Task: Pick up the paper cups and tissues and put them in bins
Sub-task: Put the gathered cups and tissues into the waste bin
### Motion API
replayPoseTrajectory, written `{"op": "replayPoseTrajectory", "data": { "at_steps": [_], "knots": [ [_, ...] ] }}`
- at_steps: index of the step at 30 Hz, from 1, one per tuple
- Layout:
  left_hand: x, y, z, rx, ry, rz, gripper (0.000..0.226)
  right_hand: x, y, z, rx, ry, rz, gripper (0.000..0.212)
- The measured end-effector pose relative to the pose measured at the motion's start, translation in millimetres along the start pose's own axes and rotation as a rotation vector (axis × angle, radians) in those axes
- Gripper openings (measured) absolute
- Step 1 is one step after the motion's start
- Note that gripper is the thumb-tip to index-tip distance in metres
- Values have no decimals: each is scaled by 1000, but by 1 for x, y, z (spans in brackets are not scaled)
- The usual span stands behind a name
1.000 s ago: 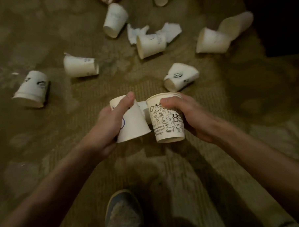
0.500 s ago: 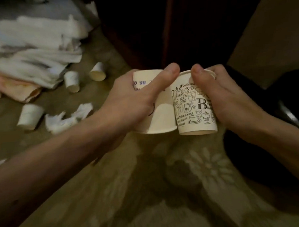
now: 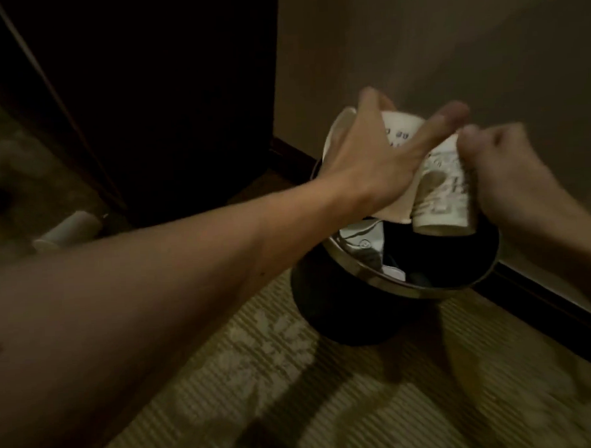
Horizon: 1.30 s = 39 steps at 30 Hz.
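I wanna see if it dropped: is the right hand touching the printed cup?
Touching. Head view: the right hand grips the printed cup over the bin.

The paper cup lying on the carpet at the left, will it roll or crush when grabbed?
The paper cup lies on its side, so a nudge would probably roll it, though the carpet may slow it. Being thin paper, it is likely light and easily crushed.

Motion blur smears the right hand [image 3: 515,177] and its printed cup [image 3: 445,197], while the left hand [image 3: 369,166] covers most of the second cup [image 3: 402,131].
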<state>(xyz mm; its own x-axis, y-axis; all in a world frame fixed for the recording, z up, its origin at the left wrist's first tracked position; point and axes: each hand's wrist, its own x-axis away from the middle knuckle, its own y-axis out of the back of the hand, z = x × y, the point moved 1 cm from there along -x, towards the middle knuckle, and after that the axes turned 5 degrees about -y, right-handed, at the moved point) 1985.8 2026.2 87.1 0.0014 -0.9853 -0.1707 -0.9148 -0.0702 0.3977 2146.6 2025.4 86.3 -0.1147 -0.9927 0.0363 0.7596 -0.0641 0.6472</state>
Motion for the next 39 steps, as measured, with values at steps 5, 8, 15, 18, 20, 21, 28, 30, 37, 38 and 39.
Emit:
{"op": "replayPoseTrajectory", "data": {
  "at_steps": [5, 8, 15, 18, 20, 21, 28, 30, 37, 38, 39],
  "knots": [
    [-6, -32, 44, -122, 144, 239, 60, 6, 2, -31, 490, 91, 210, 32],
    [-13, -31, 51, -197, 184, 397, 62, 15, 1, -30, 688, 162, 309, 35],
    [-8, -14, 37, -541, 15, 550, 42, 30, 7, -28, 727, 328, 231, 51],
    [3, 4, 27, -647, -150, 520, 28, 41, 4, -18, 601, 469, 139, 36],
    [14, 24, 21, -642, -247, 449, 16, 52, -3, -9, 424, 513, 134, 20],
    [20, 35, 18, -643, -274, 423, 14, 60, -10, -6, 345, 526, 141, 15],
    [105, 132, 24, -841, -323, 412, 35, 123, -102, 10, 129, 655, 320, 19],
    [143, 160, 41, -904, -259, 480, 34, 139, -139, 14, 145, 654, 525, 30],
    [285, 230, 139, -828, 308, 447, 35, 187, -262, 49, 187, 732, 951, 48],
    [301, 234, 152, -801, 377, 414, 33, 192, -276, 53, 180, 741, 973, 48],
    [315, 237, 164, -780, 440, 376, 30, 197, -289, 56, 179, 746, 988, 47]
  ]
}}
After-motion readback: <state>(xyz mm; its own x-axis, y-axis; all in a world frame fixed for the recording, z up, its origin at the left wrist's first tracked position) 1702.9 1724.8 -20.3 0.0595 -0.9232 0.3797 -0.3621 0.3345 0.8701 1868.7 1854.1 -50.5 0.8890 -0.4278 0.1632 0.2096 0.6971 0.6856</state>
